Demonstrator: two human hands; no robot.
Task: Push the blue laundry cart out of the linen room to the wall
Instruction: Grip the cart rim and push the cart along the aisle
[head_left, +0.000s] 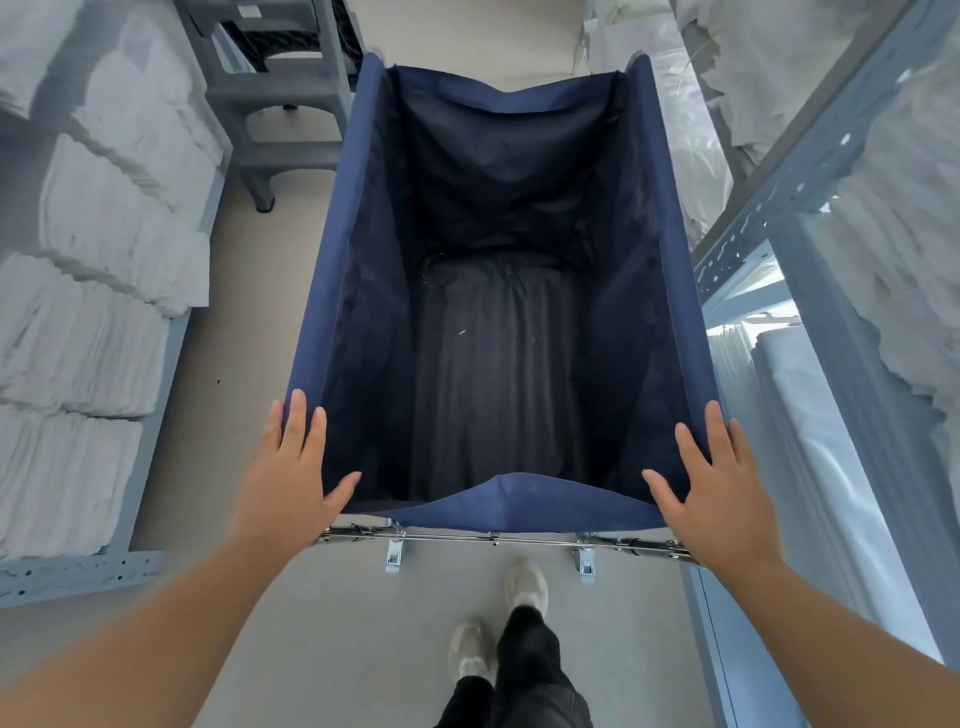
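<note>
The blue laundry cart (498, 291) is seen dead centre, filling the middle of the view from about 12 o'clock down to the hands, with its fabric bag open and nothing visible inside but dark creased lining. It's parked in a narrow aisle – shelves on both sides.

The left hand (296, 467) is laid flat on the near corner of the cart at roughly 8 o'clock, fingers spread and stretched forward along the rim, thumb hooked over the near edge. The right hand (714, 478) is mirrored at about 4 o'clock on the other near corner, also flat and splayed, thumb pointed inward. Neither hand is curled around anything – palms are just pressed on the fabric edge.

Just below the near edge, a metal frame bar (493, 540) with clips is visible running across between the two wrists. At 6 o'clock, two pale sneakers (524, 582) and dark trousers can be made out on the light floor (249, 332).

Stacks of folded white linen (104, 218) are piled on the shelving at 9 o'clock. A grey metal rack (810, 166) with more white bundles is found at 3 o'clock, just beside the cart's side. A grey plastic stool (280, 104) is stood at 11 o'clock, near the cart's far corner.
</note>
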